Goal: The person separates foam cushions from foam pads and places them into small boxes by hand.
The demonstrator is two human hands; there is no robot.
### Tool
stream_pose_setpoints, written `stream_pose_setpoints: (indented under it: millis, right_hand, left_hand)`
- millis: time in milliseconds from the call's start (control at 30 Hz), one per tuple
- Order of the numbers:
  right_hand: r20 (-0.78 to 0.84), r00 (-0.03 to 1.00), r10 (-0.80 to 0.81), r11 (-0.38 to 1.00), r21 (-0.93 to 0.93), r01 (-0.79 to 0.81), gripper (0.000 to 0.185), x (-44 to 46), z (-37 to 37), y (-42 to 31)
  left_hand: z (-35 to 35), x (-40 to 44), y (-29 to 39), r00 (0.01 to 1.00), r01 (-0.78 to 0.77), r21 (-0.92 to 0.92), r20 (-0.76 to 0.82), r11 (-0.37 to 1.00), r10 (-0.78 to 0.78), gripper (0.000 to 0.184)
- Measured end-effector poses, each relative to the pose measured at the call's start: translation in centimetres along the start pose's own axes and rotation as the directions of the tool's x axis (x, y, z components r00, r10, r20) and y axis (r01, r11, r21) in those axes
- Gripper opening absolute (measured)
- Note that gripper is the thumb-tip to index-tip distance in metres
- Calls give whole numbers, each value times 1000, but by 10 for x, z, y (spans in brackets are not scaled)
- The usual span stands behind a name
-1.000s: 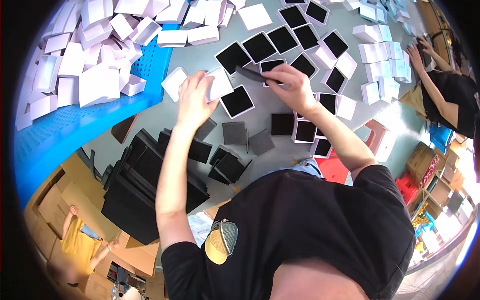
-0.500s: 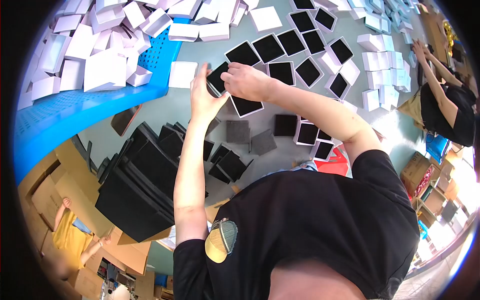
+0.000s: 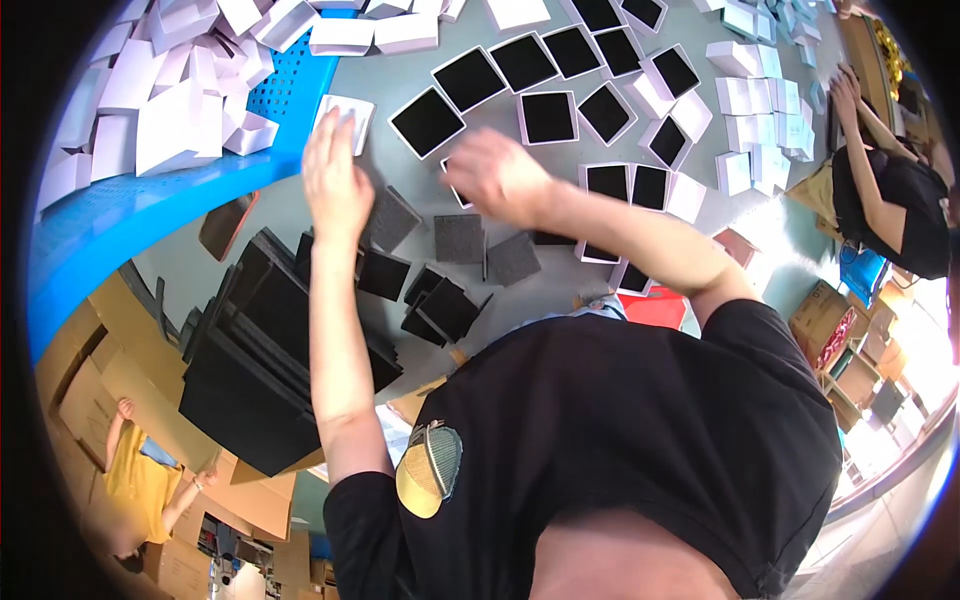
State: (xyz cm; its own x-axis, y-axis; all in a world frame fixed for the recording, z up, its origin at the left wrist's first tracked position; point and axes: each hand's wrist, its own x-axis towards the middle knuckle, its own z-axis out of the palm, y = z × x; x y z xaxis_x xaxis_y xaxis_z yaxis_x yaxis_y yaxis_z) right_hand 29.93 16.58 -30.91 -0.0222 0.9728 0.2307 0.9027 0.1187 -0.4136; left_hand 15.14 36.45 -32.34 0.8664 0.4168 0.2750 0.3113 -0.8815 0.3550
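Observation:
My left hand (image 3: 337, 185) reaches forward with its fingers stretched out, the tips over the near edge of a white box (image 3: 352, 118) beside the blue crate. Whether they press on that box I cannot tell. My right hand (image 3: 497, 178) is smeared by motion and hovers over a white box with a black foam insert (image 3: 461, 188), mostly hidden beneath it. Between and ahead of my hands lies another white box with a black foam insert (image 3: 427, 122), touched by neither. Loose dark foam pads (image 3: 458, 239) lie nearer my body.
A blue perforated crate (image 3: 190, 192) piled with white boxes (image 3: 180, 125) stands at left. Stacked black foam sheets (image 3: 265, 380) sit below it. Several foam-lined boxes (image 3: 548, 118) spread across the grey table, with white boxes (image 3: 750, 120) at right. Other people work at far right and lower left.
Both hands have come off the foam-lined box, which now lies flat on the table. My left hand has moved left to the white box; my right hand has shifted slightly towards my body.

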Motion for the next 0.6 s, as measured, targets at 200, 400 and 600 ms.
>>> stream_pose_setpoints:
  millis: [200, 400, 600]
  right_hand:
    - [86, 959, 271, 960, -101, -263, 51, -55, 52, -75]
    - [390, 708, 589, 761, 27, -649, 51, -41, 52, -76]
    - [299, 593, 747, 165, 782, -601, 27, -42, 9, -27]
  left_hand:
    - [-16, -20, 11, 998, 67, 54, 3, 996, -68, 36]
    - [-25, -61, 69, 928, 371, -407, 187, 835, -322, 27]
    - [-21, -91, 84, 784, 606, -709, 457, 360, -420, 50]
